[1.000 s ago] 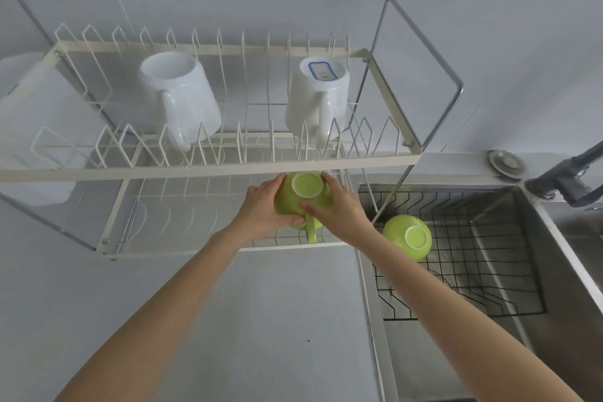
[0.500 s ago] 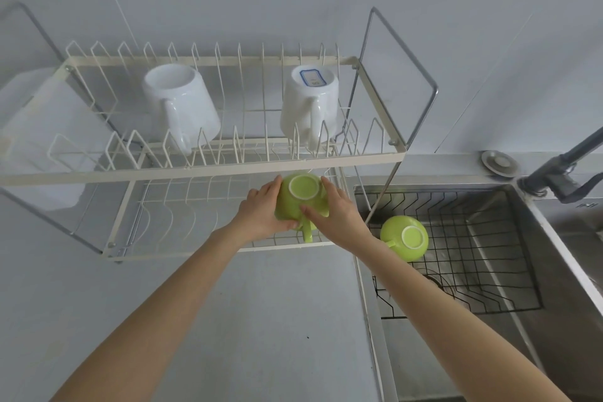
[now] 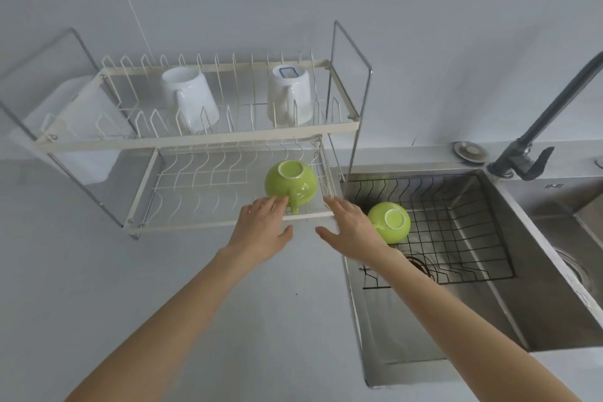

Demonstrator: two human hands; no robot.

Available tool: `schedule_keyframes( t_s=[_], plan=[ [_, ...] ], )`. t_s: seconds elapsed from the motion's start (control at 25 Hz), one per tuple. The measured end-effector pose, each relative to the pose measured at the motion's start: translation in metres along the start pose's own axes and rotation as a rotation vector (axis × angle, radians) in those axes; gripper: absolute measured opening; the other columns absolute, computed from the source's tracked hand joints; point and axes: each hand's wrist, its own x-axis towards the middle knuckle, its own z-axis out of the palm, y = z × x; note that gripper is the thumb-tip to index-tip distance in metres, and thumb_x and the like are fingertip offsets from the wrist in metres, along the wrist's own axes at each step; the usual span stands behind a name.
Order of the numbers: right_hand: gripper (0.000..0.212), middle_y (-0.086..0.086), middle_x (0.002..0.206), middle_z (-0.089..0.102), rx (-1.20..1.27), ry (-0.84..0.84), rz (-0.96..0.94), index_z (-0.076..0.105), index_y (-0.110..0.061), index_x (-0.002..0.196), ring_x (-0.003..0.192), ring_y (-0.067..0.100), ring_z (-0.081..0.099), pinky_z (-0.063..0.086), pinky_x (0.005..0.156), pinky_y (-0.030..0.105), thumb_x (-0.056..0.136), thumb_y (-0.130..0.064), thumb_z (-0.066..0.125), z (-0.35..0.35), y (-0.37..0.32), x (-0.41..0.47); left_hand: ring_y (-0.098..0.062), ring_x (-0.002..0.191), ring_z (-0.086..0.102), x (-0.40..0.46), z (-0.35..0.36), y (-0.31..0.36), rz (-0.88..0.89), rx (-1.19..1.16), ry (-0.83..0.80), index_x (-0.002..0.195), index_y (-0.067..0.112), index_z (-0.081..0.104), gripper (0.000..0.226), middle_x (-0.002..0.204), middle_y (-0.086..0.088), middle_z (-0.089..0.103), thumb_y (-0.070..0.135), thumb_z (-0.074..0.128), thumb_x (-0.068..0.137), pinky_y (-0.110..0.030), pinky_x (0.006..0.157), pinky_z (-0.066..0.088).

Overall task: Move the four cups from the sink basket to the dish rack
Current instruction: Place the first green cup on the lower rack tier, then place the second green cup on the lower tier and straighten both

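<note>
- On the lower tier of the dish rack, a green cup now sits upside down at the right end, handle toward the front rail; half a second ago both hands were still wrapped around it.
- Both hands have let go: the left hand is spread and empty, its fingertips just beside the cup's handle, while the right hand is also open, drawn back over the rack's front corner.
- Two white mugs stand inverted on the upper tier, unchanged from the earlier frames.
- One last green cup remains upside down in the sink basket, just beyond the right hand.
- With three of four cups apparently racked, the task looks about three-quarters done; the likely next step is a reach into the basket for the remaining cup.
</note>
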Motion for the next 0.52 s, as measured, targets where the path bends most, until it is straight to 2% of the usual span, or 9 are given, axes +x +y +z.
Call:
schedule_keyframes(
  t_s=[0.2,0.52],
  plan=[
    [0.064,0.012,0.151,0.028,-0.022,0.013,0.060,0.022,-0.015,0.144,0.140,0.029,0.024,0.021,0.114,0.039,0.090,-0.033,0.051,-0.005,0.035,-0.035,-0.024,0.135,0.030,-0.014,0.018,0.048,0.084,-0.019,-0.055,0.140,0.012,0.024,0.055,0.146,-0.005,0.036,0.032,0.040,0.091,-0.038,0.109,0.027],
    [0.065,0.011,0.151,0.027,-0.089,-0.084,0.151,0.023,-0.016,0.142,0.139,0.030,0.024,0.021,0.115,0.042,0.087,-0.033,0.054,-0.022,0.124,-0.053,-0.024,0.136,0.029,0.016,0.054,0.130,0.155,-0.058,-0.144,0.141,0.012,0.023,0.056,0.147,-0.007,0.034,0.031,0.041,0.091,-0.038,0.110,0.026]
  ],
)
